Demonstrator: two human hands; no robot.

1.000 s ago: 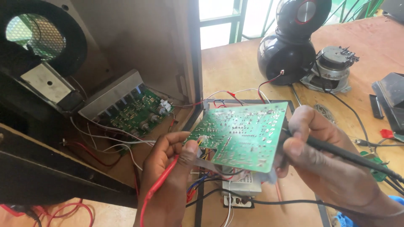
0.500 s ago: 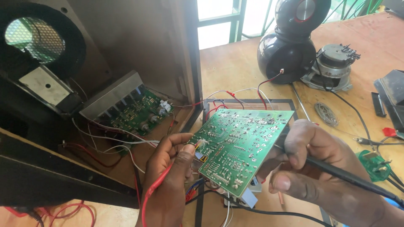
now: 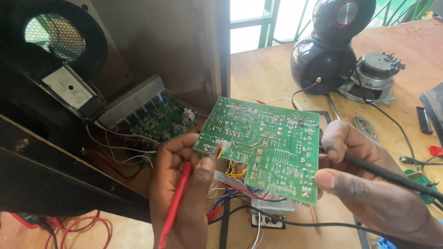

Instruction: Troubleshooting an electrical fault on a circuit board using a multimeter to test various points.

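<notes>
The one camera is sitting on my head, looking steeply down and forward at close range. It is taking in the green circuit board (image 3: 265,145) held between my hands, the open speaker cabinet (image 3: 92,92) leftward, and the wooden workbench (image 3: 263,69) beyond.

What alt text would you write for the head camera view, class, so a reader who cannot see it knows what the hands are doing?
Two hands hold up a green circuit board, solder side showing: the left hand grips its left edge along with a red probe, and the right hand holds its right edge with a black probe. Behind stands an open speaker cabinet on a wooden table.
</notes>
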